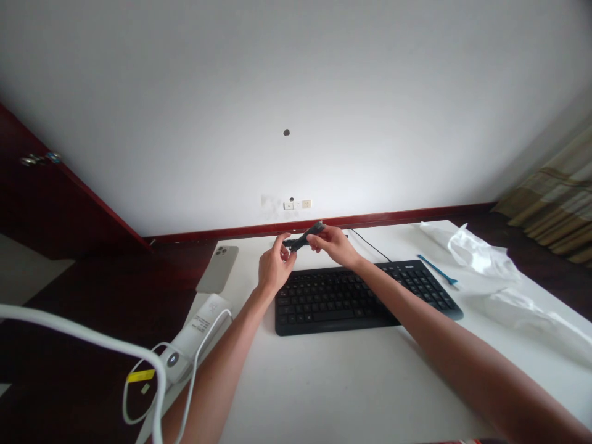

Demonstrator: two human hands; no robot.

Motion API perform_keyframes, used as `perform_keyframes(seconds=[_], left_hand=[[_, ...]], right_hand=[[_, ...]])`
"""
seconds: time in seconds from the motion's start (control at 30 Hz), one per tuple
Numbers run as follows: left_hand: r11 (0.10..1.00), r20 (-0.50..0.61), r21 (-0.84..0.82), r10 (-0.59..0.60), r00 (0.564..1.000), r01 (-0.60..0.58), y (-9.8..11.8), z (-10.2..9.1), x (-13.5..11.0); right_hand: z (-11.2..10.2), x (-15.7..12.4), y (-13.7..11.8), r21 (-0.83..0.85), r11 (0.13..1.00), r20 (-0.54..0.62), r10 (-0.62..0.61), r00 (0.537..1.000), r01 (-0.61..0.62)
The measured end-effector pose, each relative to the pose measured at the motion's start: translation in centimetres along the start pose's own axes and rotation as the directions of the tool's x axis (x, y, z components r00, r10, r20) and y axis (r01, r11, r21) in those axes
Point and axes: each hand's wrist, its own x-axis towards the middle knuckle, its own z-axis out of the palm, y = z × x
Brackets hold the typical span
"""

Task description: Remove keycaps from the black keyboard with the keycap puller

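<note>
Both my hands are raised above the far edge of a black keyboard on a white table. My right hand grips a small dark, elongated tool by its upper end. My left hand pinches the tool's lower left end with thumb and fingertips. What the tool is exactly, I cannot make out. The keyboard's black cable runs off toward the wall.
A grey phone lies face down at the table's left edge. A white power bank with a white cable sits at the near left. A blue stick tool and crumpled white plastic lie to the right.
</note>
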Motion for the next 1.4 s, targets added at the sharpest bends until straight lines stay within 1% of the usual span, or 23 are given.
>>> perform_keyframes(seconds=[0.07, 0.17, 0.23, 0.33, 0.5, 0.6, 0.7, 0.8, 0.9, 1.03, 1.1, 1.27, 1.4], left_hand=[[1.000, 0.017, -0.029, -0.002, 1.000, 0.002, 0.0, -0.1, 0.1], [0.998, 0.100, -0.056, 0.031, 0.995, -0.026, 0.2, -0.1, 0.1], [0.994, 0.147, -0.091, 0.072, 0.986, -0.059, 0.5, -0.1, -0.1], [0.985, 0.188, -0.129, 0.139, 0.972, -0.116, 1.4, 0.1, -0.5], [0.972, 0.300, -0.168, 0.209, 0.931, -0.164, 3.1, 0.3, -1.4], [0.969, 0.333, -0.171, 0.228, 0.915, -0.180, 3.9, 0.4, -1.8], [0.971, 0.345, -0.184, 0.211, 0.915, -0.155, 4.5, 0.5, -1.9], [0.980, 0.347, -0.168, 0.159, 0.924, -0.106, 4.6, 0.6, -2.0], [0.986, 0.357, -0.144, 0.125, 0.926, -0.078, 4.6, 0.6, -1.9], [0.971, 0.435, -0.225, 0.178, 0.883, -0.085, 5.0, 0.6, -2.0], [0.963, 0.454, -0.253, 0.206, 0.867, -0.096, 5.3, 0.5, -2.0], [0.949, 0.439, -0.297, 0.234, 0.868, -0.105, 5.4, 0.4, -1.9], [0.946, 0.453, -0.312, 0.232, 0.861, -0.091, 5.4, 0.3, -1.8]], right_hand=[[-0.8, 0.2, 0.1, -0.014, 1.000, -0.065, 0.005, 0.998, -0.006], [-1.6, -0.4, 0.2, -0.059, 0.998, -0.108, -0.006, 0.994, 0.000], [-2.0, -1.4, 0.0, -0.097, 0.995, -0.144, -0.021, 0.989, 0.007], [-2.4, -3.4, -0.2, -0.128, 0.992, -0.219, -0.021, 0.975, -0.007], [-3.1, -6.6, 0.0, -0.122, 0.991, -0.277, 0.024, 0.961, -0.060], [-3.2, -7.7, 0.4, -0.138, 0.988, -0.328, 0.027, 0.944, -0.076], [-3.2, -8.1, 0.6, -0.047, 0.994, -0.362, 0.071, 0.929, -0.095], [-3.2, -8.1, 0.7, 0.060, 0.990, -0.345, 0.141, 0.928, -0.128], [-3.2, -8.2, 0.7, 0.087, 0.987, -0.306, 0.156, 0.939, -0.135], [-2.9, -8.4, 0.7, 0.144, 0.983, -0.255, 0.150, 0.955, -0.116], [-2.8, -8.5, 0.7, 0.172, 0.979, -0.239, 0.151, 0.959, -0.111], [-2.9, -8.5, 0.8, 0.215, 0.968, -0.218, 0.176, 0.960, -0.129], [-2.8, -8.6, 1.2, 0.254, 0.958, -0.220, 0.190, 0.957, -0.132]])
